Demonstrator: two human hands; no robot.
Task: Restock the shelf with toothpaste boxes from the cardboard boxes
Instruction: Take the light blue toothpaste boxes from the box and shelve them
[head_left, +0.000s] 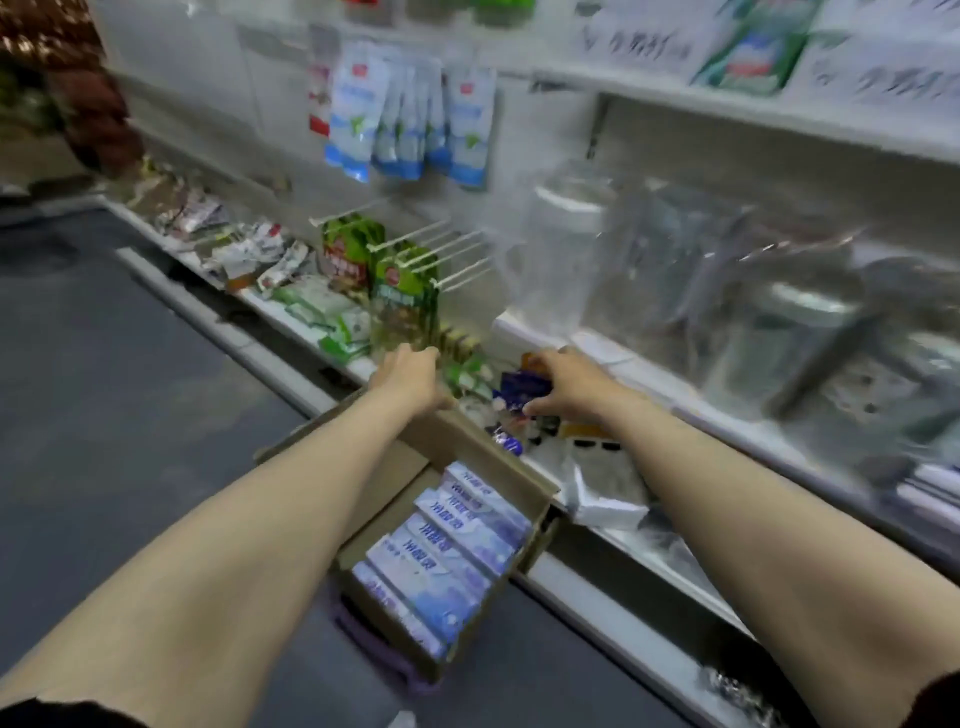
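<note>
An open cardboard box (457, 447) stands on the floor against the low shelf (613, 540), holding several white-and-blue toothpaste boxes (441, 551) stacked on edge. Both my arms reach over it toward the shelf. My left hand (410, 371) is at the shelf's front, fingers curled among small green packets (467, 374); whether it holds anything is hidden. My right hand (566, 382) lies over a dark blue packet (522, 389) on the shelf, fingers bent down onto it. The picture is blurred by motion.
Hooks above the shelf carry green bags (400, 291) and blue-white pouches (405, 119). Clear plastic jars and a steel pot (800, 332) fill the shelf on the right. A white packet (608, 499) lies near the shelf edge. Dark floor (130, 389) stretches to the left.
</note>
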